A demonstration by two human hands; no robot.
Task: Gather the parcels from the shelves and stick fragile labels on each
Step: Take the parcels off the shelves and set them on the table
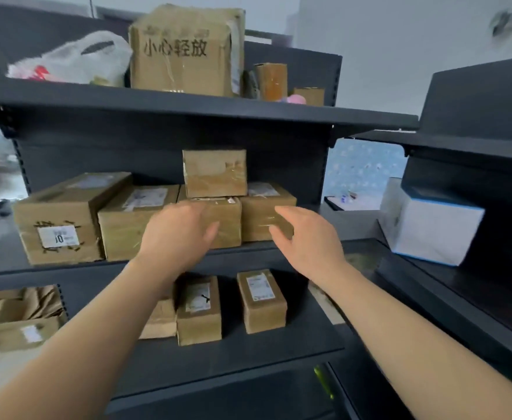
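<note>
Several brown cardboard parcels stand on a dark shelving unit. On the middle shelf a small parcel sits at the centre with another small parcel stacked on it. A further parcel stands to its right, and two larger parcels to its left. My left hand is raised in front of the centre parcel, fingers relaxed, holding nothing. My right hand hovers open in front of the right parcel. Whether either hand touches a box I cannot tell.
The top shelf holds a big box with printed characters, a white plastic bag and small boxes. Two small parcels stand on the lower shelf. A white and blue box sits on the shelving at right.
</note>
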